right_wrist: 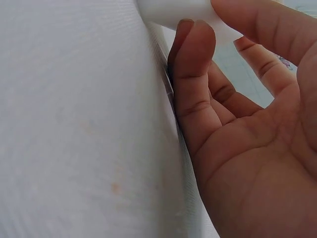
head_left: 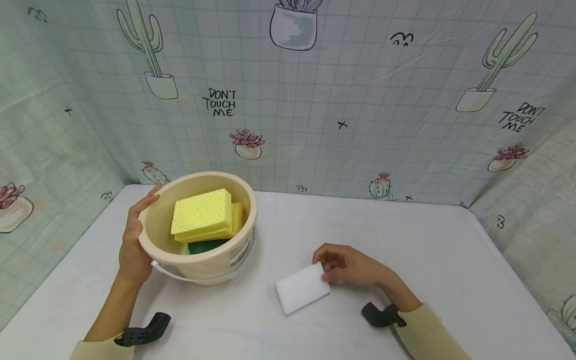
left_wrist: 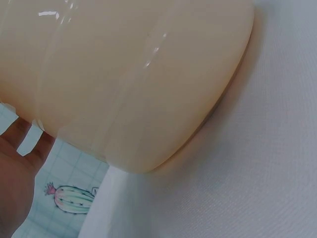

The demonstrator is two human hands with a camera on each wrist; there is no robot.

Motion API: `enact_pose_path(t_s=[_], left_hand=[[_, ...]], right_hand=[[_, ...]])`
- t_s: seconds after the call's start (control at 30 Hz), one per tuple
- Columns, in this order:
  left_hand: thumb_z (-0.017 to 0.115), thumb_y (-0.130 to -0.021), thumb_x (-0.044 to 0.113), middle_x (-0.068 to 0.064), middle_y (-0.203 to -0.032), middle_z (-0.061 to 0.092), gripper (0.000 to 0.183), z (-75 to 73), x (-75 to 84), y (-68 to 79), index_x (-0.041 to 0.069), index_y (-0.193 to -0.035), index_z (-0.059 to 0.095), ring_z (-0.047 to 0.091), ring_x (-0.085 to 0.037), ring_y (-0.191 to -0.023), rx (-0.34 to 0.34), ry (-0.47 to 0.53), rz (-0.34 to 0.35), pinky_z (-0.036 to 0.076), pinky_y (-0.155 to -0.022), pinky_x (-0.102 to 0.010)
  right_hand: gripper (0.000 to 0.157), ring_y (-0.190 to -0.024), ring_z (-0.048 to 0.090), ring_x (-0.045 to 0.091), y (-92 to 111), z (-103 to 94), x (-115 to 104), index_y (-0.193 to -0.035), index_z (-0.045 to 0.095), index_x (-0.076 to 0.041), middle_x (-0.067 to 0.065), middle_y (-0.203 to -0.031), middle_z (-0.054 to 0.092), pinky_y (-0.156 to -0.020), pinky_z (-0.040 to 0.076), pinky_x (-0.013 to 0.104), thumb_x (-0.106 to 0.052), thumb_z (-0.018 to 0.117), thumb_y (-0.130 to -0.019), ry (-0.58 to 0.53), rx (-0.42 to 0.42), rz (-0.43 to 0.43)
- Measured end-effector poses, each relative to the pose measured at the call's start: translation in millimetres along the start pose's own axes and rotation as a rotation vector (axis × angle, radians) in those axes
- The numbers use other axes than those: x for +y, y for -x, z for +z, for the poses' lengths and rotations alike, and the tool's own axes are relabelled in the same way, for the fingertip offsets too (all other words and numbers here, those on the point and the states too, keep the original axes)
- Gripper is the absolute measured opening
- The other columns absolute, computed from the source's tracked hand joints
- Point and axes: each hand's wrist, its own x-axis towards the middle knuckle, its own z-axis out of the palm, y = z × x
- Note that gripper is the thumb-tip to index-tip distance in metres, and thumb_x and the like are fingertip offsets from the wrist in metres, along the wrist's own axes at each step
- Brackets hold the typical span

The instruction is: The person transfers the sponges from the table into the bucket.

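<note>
A cream bucket (head_left: 207, 267) with a white handle stands on the left of the table, and my left hand (head_left: 135, 245) holds it by its left side near the rim. In the left wrist view, fingers (left_wrist: 42, 148) of that hand lie against the bucket's wall. Inside the bucket are yellow sponges (head_left: 202, 212) and something dark green (head_left: 207, 246) under them. To the right of the bucket, my right hand (head_left: 351, 265) pinches a flat white sponge (head_left: 301, 289) by its right corner, between thumb and fingers. In the right wrist view the white sponge (right_wrist: 176, 11) shows only at the top.
The table (head_left: 432, 260) has a white cover. Behind it and at both sides hangs a cloth (head_left: 297, 110) printed with cacti. Black wrist mounts (head_left: 144, 332) sit on both forearms, close over the table.
</note>
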Motion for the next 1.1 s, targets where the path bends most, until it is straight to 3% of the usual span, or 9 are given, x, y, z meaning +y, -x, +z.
enact_pose_path(t_s=[0.3,0.47,0.83,1.1], left_hand=[[0.032,-0.092,0.029,-0.012,-0.145,0.012,0.047,0.7,0.7,-0.3,0.003,-0.132,0.034,0.011,-0.024,-0.132,0.003,0.014,-0.003,0.021,-0.103,-0.025],[0.032,-0.093,0.028,-0.012,-0.145,0.012,0.047,0.7,0.8,-0.4,0.002,-0.132,0.034,0.01,-0.023,-0.132,0.0,0.016,0.001,0.021,-0.103,-0.025],[0.032,-0.092,0.028,-0.012,-0.145,0.012,0.047,-0.3,0.1,0.1,0.003,-0.132,0.033,0.01,-0.023,-0.132,0.001,0.011,0.0,0.021,-0.103,-0.025],[0.031,-0.093,0.028,-0.012,-0.145,0.012,0.047,-0.3,-0.7,0.4,0.002,-0.132,0.033,0.009,-0.023,-0.132,-0.001,0.015,0.007,0.02,-0.104,-0.025]], right_hand=[[0.031,-0.073,0.049,0.022,0,-0.8,0,-0.11,0.052,-0.006,0.018,-0.095,0.05,-0.061,0.046,0.026,-0.003,0.062,-0.081,-0.034,-0.005,-0.006],[0.03,-0.071,0.049,0.021,1,-1.3,-4,-0.11,0.052,-0.008,0.016,-0.092,0.05,-0.058,0.045,0.029,-0.004,0.062,-0.082,-0.031,0.032,-0.001],[0.026,-0.079,0.047,0.028,3,0.7,-37,-0.109,0.053,-0.003,0.013,-0.097,0.051,-0.056,0.044,0.031,0.003,0.056,-0.084,0.004,0.149,-0.077],[0.028,-0.075,0.049,0.025,3,-4.7,-25,-0.113,0.051,-0.002,0.016,-0.105,0.048,-0.046,0.038,0.036,0.004,0.053,-0.086,-0.06,0.18,-0.115]])
